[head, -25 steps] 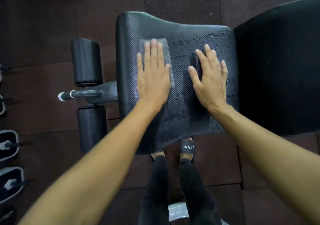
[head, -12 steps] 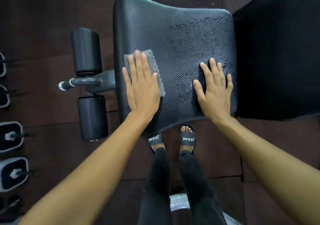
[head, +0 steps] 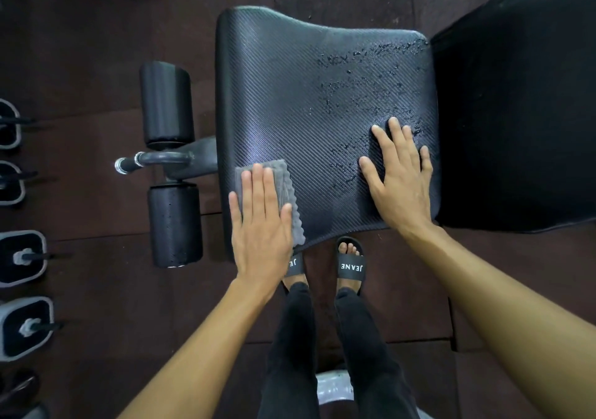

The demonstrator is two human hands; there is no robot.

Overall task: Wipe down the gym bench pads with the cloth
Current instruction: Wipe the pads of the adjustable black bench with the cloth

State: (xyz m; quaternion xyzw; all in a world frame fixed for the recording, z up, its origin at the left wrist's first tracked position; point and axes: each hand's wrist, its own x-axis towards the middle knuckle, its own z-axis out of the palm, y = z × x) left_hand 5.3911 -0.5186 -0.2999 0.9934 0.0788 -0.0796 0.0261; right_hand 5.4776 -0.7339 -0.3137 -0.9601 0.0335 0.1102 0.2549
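A black textured seat pad (head: 290, 102) fills the centre of the head view, with wet droplets across its right half. A folded grey cloth (head: 280, 180) lies at the pad's near left corner. My left hand (head: 261, 225) presses flat on the cloth, fingers together. My right hand (head: 400, 176) rests flat on the pad's near right part, fingers spread, holding nothing. A larger black back pad (head: 516, 102) adjoins the seat on the right.
Two black foam rollers (head: 167, 105) (head: 174, 225) on a metal bar (head: 154, 160) stick out left of the seat. Several dumbbell ends (head: 22, 257) line the left edge. My sandalled feet (head: 350, 264) stand on the dark rubber floor just below the pad.
My left hand has dragged the cloth from the far part of the seat pad down to its near left corner. My right hand slid slightly nearer on the pad.
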